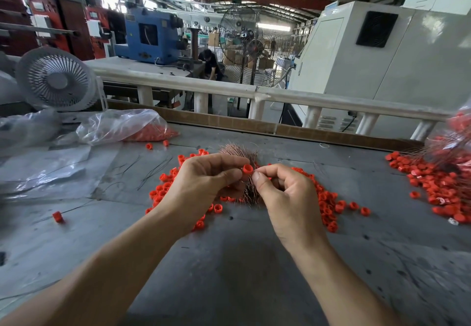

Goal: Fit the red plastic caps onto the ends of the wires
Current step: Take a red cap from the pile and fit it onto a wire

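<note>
My left hand (204, 180) pinches one red plastic cap (247, 169) between thumb and fingers, its open side facing up. Just to its right, my right hand (285, 193) pinches a thin wire end at its fingertips, right beside the cap. Whether the wire is inside the cap I cannot tell. A bundle of copper-coloured wires (238, 151) lies on the table behind and under both hands. Loose red caps (328, 211) are scattered around the hands on the grey table (229, 262).
A heap of capped wires and caps (438, 185) lies at the right edge. A clear bag of red caps (132, 128) and crumpled plastic (38, 172) sit at the left, with a small white fan (54, 78) behind. A lone cap (58, 216) lies left. A white railing (254, 93) borders the table.
</note>
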Available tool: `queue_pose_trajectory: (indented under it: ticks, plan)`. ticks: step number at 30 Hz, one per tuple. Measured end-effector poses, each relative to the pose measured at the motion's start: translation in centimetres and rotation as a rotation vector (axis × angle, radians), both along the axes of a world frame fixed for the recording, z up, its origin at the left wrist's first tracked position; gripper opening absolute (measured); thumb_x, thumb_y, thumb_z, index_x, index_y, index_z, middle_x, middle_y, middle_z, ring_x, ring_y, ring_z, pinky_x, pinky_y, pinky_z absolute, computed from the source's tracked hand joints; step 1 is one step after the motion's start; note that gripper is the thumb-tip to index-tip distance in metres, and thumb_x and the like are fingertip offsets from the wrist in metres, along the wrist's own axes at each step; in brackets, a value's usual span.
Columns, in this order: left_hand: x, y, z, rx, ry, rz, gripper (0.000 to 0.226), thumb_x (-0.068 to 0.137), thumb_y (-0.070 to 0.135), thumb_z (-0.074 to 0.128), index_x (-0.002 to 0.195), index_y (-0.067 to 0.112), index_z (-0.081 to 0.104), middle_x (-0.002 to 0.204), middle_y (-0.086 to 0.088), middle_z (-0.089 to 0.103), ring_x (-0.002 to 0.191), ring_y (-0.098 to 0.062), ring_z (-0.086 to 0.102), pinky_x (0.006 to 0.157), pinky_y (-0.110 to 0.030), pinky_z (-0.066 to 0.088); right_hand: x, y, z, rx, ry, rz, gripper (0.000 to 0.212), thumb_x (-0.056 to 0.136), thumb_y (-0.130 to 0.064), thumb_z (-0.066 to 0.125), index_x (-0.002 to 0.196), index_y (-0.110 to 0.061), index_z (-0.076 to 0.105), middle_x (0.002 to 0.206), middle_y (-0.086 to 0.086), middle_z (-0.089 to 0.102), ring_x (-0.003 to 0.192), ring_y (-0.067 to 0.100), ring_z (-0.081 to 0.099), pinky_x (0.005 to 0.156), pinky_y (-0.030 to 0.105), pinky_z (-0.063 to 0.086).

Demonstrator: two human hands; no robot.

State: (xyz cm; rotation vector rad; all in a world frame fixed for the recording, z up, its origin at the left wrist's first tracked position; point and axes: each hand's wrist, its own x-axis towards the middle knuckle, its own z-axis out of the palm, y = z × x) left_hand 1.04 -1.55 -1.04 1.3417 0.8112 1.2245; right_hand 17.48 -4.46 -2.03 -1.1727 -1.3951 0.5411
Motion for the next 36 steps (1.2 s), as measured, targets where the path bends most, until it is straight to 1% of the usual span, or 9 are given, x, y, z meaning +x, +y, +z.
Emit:
queue_pose_trajectory:
  ticks: [3,6,8,11,15,19,27,31,36]
  plan:
    - [0.02,0.05,-0.04,-0.010,-0.012,-0.004,0.020,0.090,0.000,0.067,0.101,0.011,0.079,0.084,-0.012,0.075,0.074,-0.018,0.071,0.067,-0.024,0.058,-0.02,-0.07,0.04,0.004,0.000,0.006,0.017,0.094,-0.014,0.071,0.078,-0.020,0.074,0.069,0.002,0.069,0.059,0.004,0.054,0.055,0.020,0.044]
    - [0.00,0.10,-0.07,-0.019,-0.030,-0.015,0.018,0.081,0.016,0.072,0.097,0.014,0.081,0.085,-0.015,0.075,0.075,-0.019,0.071,0.068,-0.026,0.059,0.02,-0.01,-0.02,0.005,-0.003,0.004,0.016,0.094,-0.014,0.071,0.079,-0.020,0.074,0.070,0.000,0.070,0.061,0.010,0.059,0.058,0.022,0.047]
    - [-0.02,0.15,-0.12,-0.007,-0.018,-0.009,0.020,0.080,0.018,0.072,0.097,0.014,0.081,0.088,-0.016,0.075,0.076,-0.019,0.070,0.069,-0.027,0.059,0.03,0.02,-0.07,0.002,-0.008,0.003,0.016,0.094,-0.014,0.071,0.080,-0.020,0.074,0.070,0.000,0.071,0.062,0.012,0.061,0.058,0.021,0.047]
    - [-0.03,0.16,-0.15,-0.001,-0.012,-0.001,0.017,0.081,0.016,0.072,0.094,0.015,0.082,0.090,-0.018,0.074,0.075,-0.018,0.070,0.069,-0.027,0.060,0.01,0.04,-0.13,-0.004,-0.020,0.004,0.016,0.094,-0.015,0.071,0.079,-0.020,0.074,0.068,-0.001,0.070,0.059,0.004,0.056,0.055,0.018,0.044]
    - [-0.05,0.08,-0.02,-0.001,-0.005,0.005,0.017,0.088,0.004,0.069,0.091,0.015,0.082,0.090,-0.021,0.074,0.073,-0.018,0.070,0.068,-0.027,0.060,0.01,0.10,-0.15,-0.005,0.001,0.016,0.016,0.094,-0.014,0.071,0.079,-0.019,0.074,0.070,0.001,0.071,0.062,0.006,0.058,0.058,0.022,0.046]
    - [-0.04,-0.05,0.14,-0.013,-0.015,-0.007,0.018,0.090,-0.002,0.066,0.093,0.009,0.079,0.088,-0.018,0.074,0.072,-0.018,0.070,0.066,-0.027,0.060,0.06,0.01,-0.10,-0.003,0.006,0.030,0.016,0.094,-0.015,0.071,0.079,-0.020,0.074,0.071,0.000,0.071,0.063,0.004,0.058,0.058,0.016,0.045]
    - [0.05,-0.03,0.11,-0.048,-0.003,0.013,0.019,0.093,-0.003,0.063,0.101,0.006,0.078,0.080,-0.011,0.074,0.071,-0.016,0.069,0.064,-0.024,0.059,0.08,0.15,-0.20,-0.003,-0.004,0.028,0.017,0.094,-0.014,0.071,0.078,-0.020,0.074,0.067,-0.001,0.068,0.058,0.002,0.053,0.055,0.014,0.042]
    - [0.09,-0.06,0.12,-0.046,0.016,0.013,0.018,0.094,-0.001,0.064,0.104,0.005,0.078,0.081,-0.015,0.073,0.072,-0.016,0.070,0.065,-0.023,0.058,0.13,0.31,-0.36,-0.015,-0.001,0.022,0.017,0.094,-0.014,0.070,0.079,-0.018,0.074,0.067,0.002,0.068,0.059,0.004,0.053,0.055,0.018,0.043]
    - [0.17,-0.08,0.12,-0.040,0.021,0.008,0.018,0.093,-0.002,0.065,0.103,0.006,0.078,0.080,-0.016,0.073,0.072,-0.017,0.071,0.066,-0.023,0.058,0.23,0.35,-0.37,-0.011,-0.004,0.023,0.017,0.094,-0.014,0.069,0.078,-0.017,0.073,0.066,0.004,0.067,0.058,0.004,0.051,0.054,0.019,0.041]
